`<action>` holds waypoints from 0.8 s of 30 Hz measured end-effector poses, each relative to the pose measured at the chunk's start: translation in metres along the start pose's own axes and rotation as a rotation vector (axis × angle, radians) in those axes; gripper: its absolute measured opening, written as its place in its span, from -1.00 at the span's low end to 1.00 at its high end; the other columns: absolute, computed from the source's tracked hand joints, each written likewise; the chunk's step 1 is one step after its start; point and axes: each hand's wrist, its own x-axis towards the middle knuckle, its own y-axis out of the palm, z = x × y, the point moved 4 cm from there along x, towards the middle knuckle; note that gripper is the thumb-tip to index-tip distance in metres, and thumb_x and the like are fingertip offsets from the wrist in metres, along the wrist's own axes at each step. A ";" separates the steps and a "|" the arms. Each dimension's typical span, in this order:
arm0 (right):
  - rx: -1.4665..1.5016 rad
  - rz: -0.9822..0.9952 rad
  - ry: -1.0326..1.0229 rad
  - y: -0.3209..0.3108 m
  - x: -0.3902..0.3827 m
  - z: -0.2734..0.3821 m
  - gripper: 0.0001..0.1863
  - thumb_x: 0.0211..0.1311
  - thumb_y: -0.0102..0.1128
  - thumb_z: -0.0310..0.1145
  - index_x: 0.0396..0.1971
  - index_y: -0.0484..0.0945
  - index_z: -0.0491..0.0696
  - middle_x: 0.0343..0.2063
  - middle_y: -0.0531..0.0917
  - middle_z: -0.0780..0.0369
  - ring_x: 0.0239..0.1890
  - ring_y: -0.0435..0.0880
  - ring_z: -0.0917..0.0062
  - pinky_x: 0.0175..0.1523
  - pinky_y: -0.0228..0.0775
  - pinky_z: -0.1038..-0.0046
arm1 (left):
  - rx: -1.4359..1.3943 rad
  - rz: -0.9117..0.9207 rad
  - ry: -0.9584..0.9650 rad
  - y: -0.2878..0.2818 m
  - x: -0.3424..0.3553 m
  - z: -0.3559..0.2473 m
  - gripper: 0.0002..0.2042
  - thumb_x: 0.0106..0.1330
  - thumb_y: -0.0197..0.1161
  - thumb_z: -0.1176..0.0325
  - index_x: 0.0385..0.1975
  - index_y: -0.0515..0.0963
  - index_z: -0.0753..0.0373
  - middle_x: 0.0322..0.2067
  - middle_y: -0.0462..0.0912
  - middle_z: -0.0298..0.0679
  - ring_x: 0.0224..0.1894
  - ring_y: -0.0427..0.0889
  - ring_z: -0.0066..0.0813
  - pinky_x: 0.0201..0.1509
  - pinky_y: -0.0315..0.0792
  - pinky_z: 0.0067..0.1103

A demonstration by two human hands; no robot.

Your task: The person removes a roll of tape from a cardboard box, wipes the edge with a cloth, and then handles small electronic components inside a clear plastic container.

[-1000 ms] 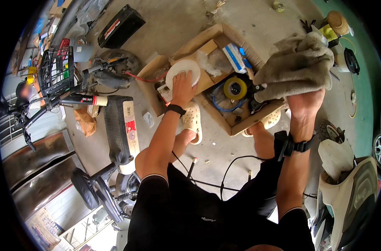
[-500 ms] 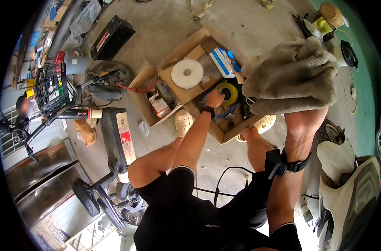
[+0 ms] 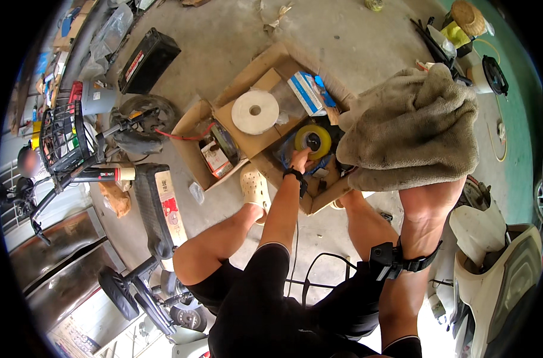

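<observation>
1. A person crouches over an open brown cardboard box (image 3: 247, 140) on a concrete garage floor (image 3: 223, 42), the left hand (image 3: 298, 160) reaching down into it.
2. The left hand's fingertips rest at the near edge of a yellow roll of tape (image 3: 312, 141) lying flat in the box's right-hand part; whether the fingers have closed on it cannot be told from here.
3. The right hand, hidden beneath it, holds up a bulky grey-beige towel (image 3: 411, 131), which drapes in soft folds just right of the box.
4. The tape roll looks light and stiff, best taken by pinching its rim or hooking a finger through the dark centre hole, which lies just beyond the fingertips.
5. The towel is limp and will sag wherever unsupported.
6. A white roll of paper tape (image 3: 255, 111) sits on a box flap, well clear of the hand.
</observation>
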 end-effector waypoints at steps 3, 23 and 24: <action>-0.122 -0.185 -0.044 0.017 -0.001 -0.011 -0.50 0.39 -0.30 -0.11 0.18 0.21 -0.13 0.12 0.34 0.10 0.18 0.31 0.25 0.28 0.14 0.20 | -0.051 -0.080 0.120 -0.028 -0.002 -0.007 -0.38 0.01 0.28 0.36 0.05 0.14 0.41 -0.14 0.38 -0.01 -0.20 0.49 -0.23 -0.28 0.49 -0.40; -0.541 -0.074 0.526 -0.084 0.010 -0.148 -0.62 0.35 -0.22 -0.26 0.03 0.39 -0.14 -0.04 0.51 0.15 0.01 0.47 0.37 0.13 0.33 0.37 | -0.670 0.513 0.542 -0.059 -0.399 -0.288 -0.76 0.19 0.14 0.46 -0.14 0.38 0.21 -0.32 0.44 -0.25 -0.32 0.43 -0.43 -0.15 0.39 -0.48; -0.539 -0.050 0.551 -0.097 0.006 -0.160 -0.63 0.35 -0.23 -0.29 0.04 0.39 -0.13 -0.05 0.52 0.15 0.00 0.48 0.38 0.10 0.33 0.38 | -0.725 0.563 0.505 -0.059 -0.404 -0.295 -0.77 0.19 0.13 0.45 -0.15 0.38 0.21 -0.32 0.43 -0.24 -0.33 0.41 -0.43 -0.16 0.38 -0.47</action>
